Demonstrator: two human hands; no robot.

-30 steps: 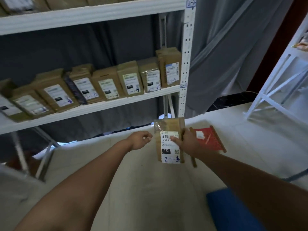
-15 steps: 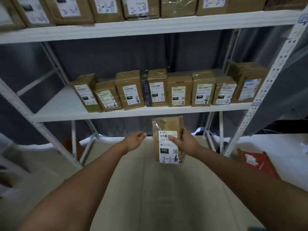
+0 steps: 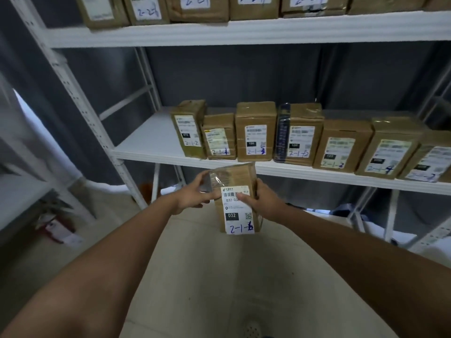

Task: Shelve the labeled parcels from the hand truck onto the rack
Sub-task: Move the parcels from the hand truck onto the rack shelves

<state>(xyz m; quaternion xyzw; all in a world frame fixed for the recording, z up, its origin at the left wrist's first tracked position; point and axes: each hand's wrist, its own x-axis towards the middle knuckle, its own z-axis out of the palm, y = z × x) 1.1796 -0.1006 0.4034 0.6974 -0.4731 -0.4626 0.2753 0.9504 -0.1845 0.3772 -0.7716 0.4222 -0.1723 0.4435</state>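
Note:
I hold a brown taped parcel (image 3: 240, 206) upright in front of me, its white label marked 032 and a handwritten 2-1 code facing me. My right hand (image 3: 262, 202) grips its right edge with the thumb on the label. My left hand (image 3: 195, 195) holds the upper left corner, fingers on the clear tape. The parcel hangs just below the front edge of the white rack's middle shelf (image 3: 151, 145). A row of several labeled brown parcels (image 3: 255, 131) stands on that shelf, from its middle to the right.
The shelf's left part, beside the leftmost parcel (image 3: 189, 129), is bare. An upper shelf (image 3: 244, 31) carries several more parcels. A rack upright (image 3: 80, 98) slants down the left. A red fire extinguisher (image 3: 55, 225) lies on the floor at left. Grey curtain hangs behind.
The view swung left and closer to the rack. My left hand moved from beside the parcel to holding its upper left corner. The red item on the floor left the view.

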